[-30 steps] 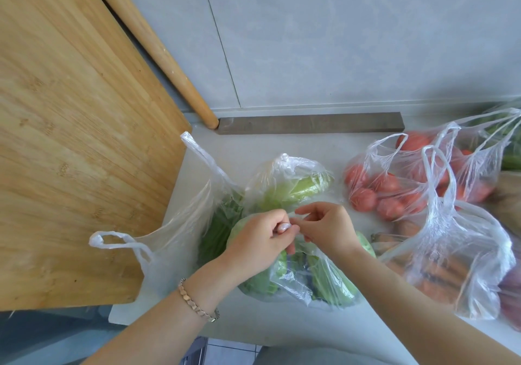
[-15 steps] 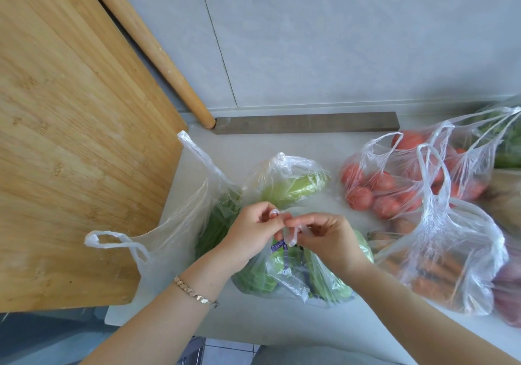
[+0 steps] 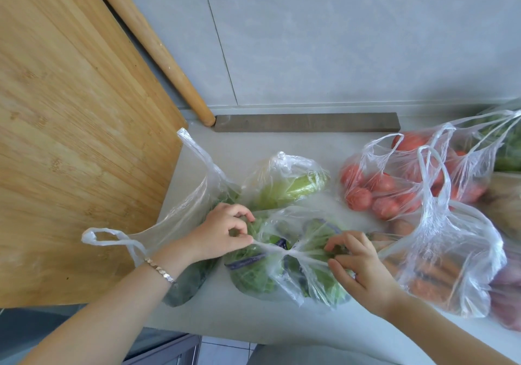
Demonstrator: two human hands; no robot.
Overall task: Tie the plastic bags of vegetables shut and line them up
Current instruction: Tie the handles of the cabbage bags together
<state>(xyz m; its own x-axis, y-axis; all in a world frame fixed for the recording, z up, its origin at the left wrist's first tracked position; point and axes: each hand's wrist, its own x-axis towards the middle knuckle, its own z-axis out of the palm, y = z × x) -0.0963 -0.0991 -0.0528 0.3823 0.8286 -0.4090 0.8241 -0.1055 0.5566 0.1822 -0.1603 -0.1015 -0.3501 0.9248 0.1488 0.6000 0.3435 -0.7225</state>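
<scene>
A clear plastic bag of green leafy vegetables [image 3: 253, 277] lies at the counter's front, its two handles crossed in a knot [image 3: 290, 252] on top. My left hand [image 3: 222, 232] pinches the left handle end. My right hand [image 3: 358, 260] pinches the right one. The handles are stretched taut between my hands. Behind it sits a tied bag of pale green cabbage [image 3: 284, 184]. To the left lies an open bag of dark greens [image 3: 180, 283] with loose handles.
A bag of tomatoes [image 3: 394, 187] and a bag of carrots [image 3: 439, 269] lie untied at the right, with more bags behind them. A large wooden board [image 3: 70, 139] and a rolling pin [image 3: 158, 46] lean at the left. The counter's front edge runs just below the bags.
My hands were together above the bag, working the handles. They have now pulled apart sideways, left hand to the left and right hand to the right, drawing the knot tight.
</scene>
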